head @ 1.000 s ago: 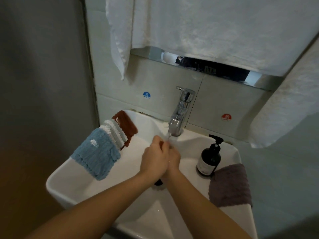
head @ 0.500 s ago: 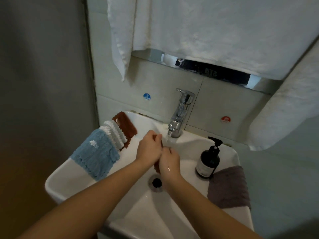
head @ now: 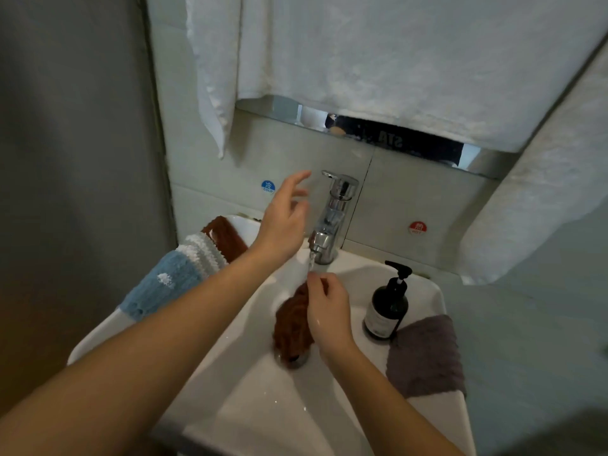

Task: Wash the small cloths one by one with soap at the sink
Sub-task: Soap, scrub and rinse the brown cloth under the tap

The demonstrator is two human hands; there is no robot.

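Observation:
My right hand (head: 325, 311) pinches the top of a wet rust-brown cloth (head: 291, 327), which hangs down into the white sink (head: 237, 390) over the drain. Water runs from the chrome tap (head: 332, 218) onto the fingers and the cloth's top. My left hand (head: 284, 222) is raised beside the tap with fingers spread, holding nothing, just left of the tap lever. A dark pump soap bottle (head: 388, 304) stands on the sink's right rim.
On the left rim lie a blue cloth (head: 161, 287), a white striped cloth (head: 204, 251) and a brown cloth (head: 225, 235). A grey-purple cloth (head: 424, 357) lies on the right rim. White towels (head: 378, 60) hang above the tap.
Both hands were rubbing the brown cloth together under the water. My left hand has let go and risen toward the tap lever; the cloth now hangs from my right hand.

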